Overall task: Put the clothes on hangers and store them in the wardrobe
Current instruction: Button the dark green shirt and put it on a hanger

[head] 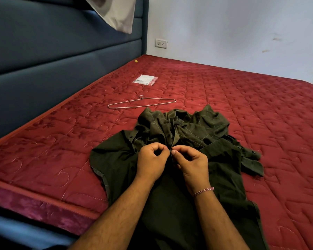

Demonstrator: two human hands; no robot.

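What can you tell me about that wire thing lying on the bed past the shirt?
It is a thin silver metal wire hanger, triangular with a small hook on top. It lies flat on the red quilted mattress, hook pointing toward the headboard, just beyond the crumpled dark green shirt. Nothing touches it; both hands are on the shirt.

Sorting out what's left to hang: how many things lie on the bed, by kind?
Dark olive-green checked shirt, pinched at its front edge by the left hand and right hand: 1
Thin silver wire hanger: 1
Flat clear plastic packet: 1
Small yellow speck, too small to identify: 1
Total: 4
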